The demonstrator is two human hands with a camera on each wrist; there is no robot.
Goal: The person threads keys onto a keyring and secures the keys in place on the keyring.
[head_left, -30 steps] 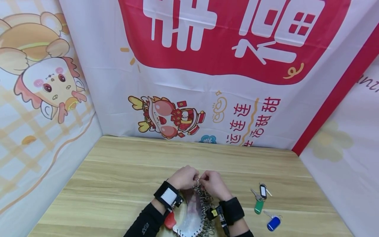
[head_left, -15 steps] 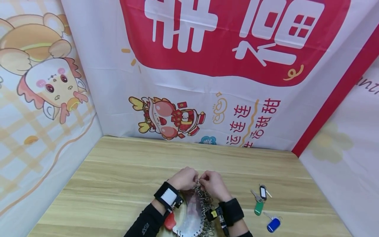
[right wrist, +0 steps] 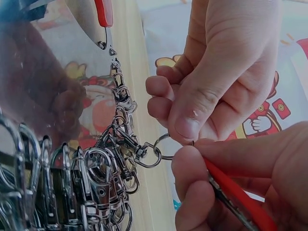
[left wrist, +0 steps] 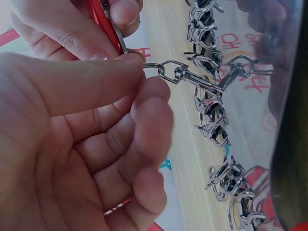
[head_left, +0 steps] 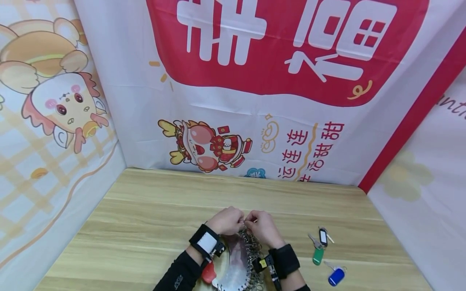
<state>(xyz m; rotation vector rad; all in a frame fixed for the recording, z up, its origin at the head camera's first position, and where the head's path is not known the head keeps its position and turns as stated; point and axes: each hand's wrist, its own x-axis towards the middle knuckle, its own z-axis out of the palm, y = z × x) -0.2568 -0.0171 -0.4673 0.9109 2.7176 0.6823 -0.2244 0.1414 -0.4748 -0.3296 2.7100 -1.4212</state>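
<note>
A curved, mirror-like plate (head_left: pixel 236 262) stands in front of me, many silver swivel clasps (right wrist: pixel 62 178) hanging along its edge. At its far end, my left hand (left wrist: pixel 91 125) pinches a small metal ring linked to one swivel clasp (left wrist: pixel 197 79). My right hand (right wrist: pixel 231 178) meets it there, pinching a slim red and metal piece (right wrist: pixel 240 199) whose tip lies at the ring. Fingertips cover the spot where that piece and the ring meet. In the head view, the left hand (head_left: pixel 226 221) and right hand (head_left: pixel 263 227) nearly touch.
Right of the hands lie a green key tag (head_left: pixel 318 256), a black key tag with a white label (head_left: pixel 323 237) and a blue key tag (head_left: pixel 336 277), with keys beside them. A red rounded piece (head_left: pixel 209 272) sits by the plate's left side. Printed cloth (head_left: pixel 233 101) walls off the wooden table (head_left: pixel 164 198).
Both hands stay at the plate's far end with only slight finger movement. The left hand has dipped very slightly; the key tags lie where they were.
</note>
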